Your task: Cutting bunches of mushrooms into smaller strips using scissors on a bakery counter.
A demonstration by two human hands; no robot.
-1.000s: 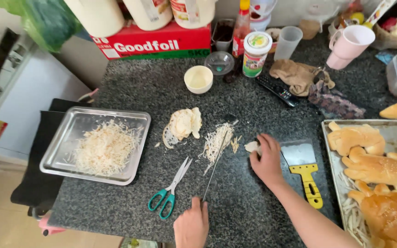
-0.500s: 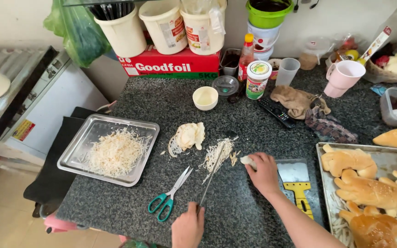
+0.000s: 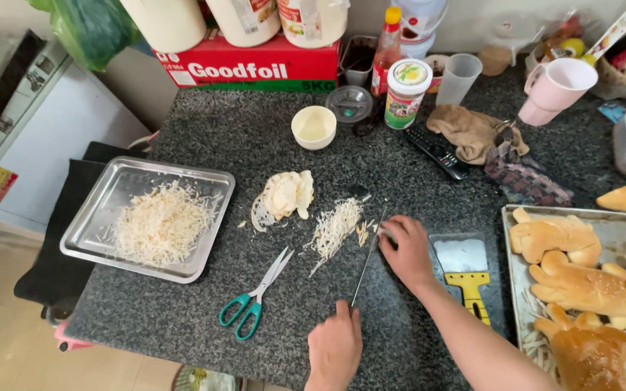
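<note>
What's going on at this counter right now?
A person is cutting on the dark stone counter. The left hand grips a long knife, while the right hand presses down at the blade's far end beside a small pile of shreds. Green-handled scissors lie nearby, and a metal tray holds more shreds.

Right hand (image 3: 409, 250) has slid slightly left along the desk (image 3: 182, 326), fingertips now covering the small white piece that showed beside them a second ago, right at the knife (image 3: 367, 259) blade. Left hand (image 3: 335, 349) shows more at the bottom edge, grip on the knife handle. Shred pile (image 3: 336, 226) left of the blade looks longer.
</note>
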